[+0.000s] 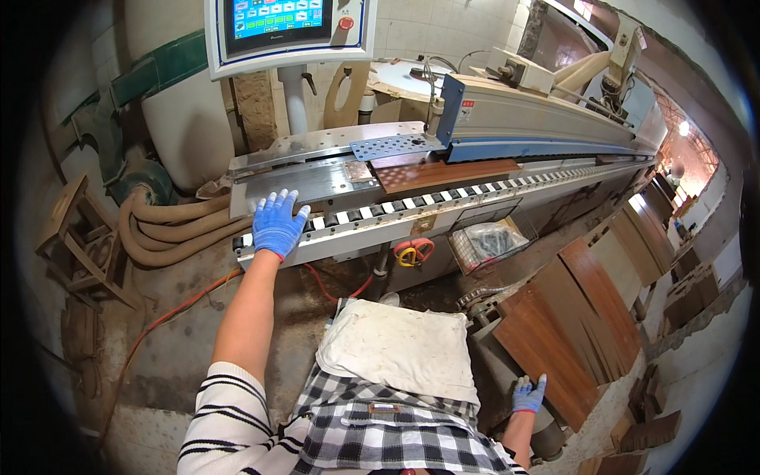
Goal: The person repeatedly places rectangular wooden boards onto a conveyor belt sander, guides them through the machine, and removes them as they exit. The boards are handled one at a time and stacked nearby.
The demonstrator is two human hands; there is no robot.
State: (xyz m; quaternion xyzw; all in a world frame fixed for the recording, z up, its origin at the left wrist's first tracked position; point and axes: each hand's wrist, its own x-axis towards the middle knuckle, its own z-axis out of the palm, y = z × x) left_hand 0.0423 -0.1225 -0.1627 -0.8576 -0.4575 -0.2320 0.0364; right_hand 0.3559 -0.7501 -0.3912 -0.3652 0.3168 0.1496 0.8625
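Observation:
My left hand (277,226), in a blue knit glove with pale fingertips, lies on the near left end of a long machine's roller rail (380,210). Its fingers are spread and hold nothing. Just right of it is the bare metal infeed table (297,180). Farther along, a brown wood panel (447,172) lies flat, partly under the machine's blue-edged beam (546,150). At the lower right, my right hand (528,394), gloved the same way, is beside the near edge of a stacked brown panel (546,348). Its fingers are apart; whether they touch the panel is unclear.
A control screen (277,20) with a red button stands above the machine. Several ribbed hoses (170,218) and an orange cable (170,313) run at the left, near a wooden stool (83,245). A wire basket (491,237) hangs on the machine's front. More panels (641,237) stand at right.

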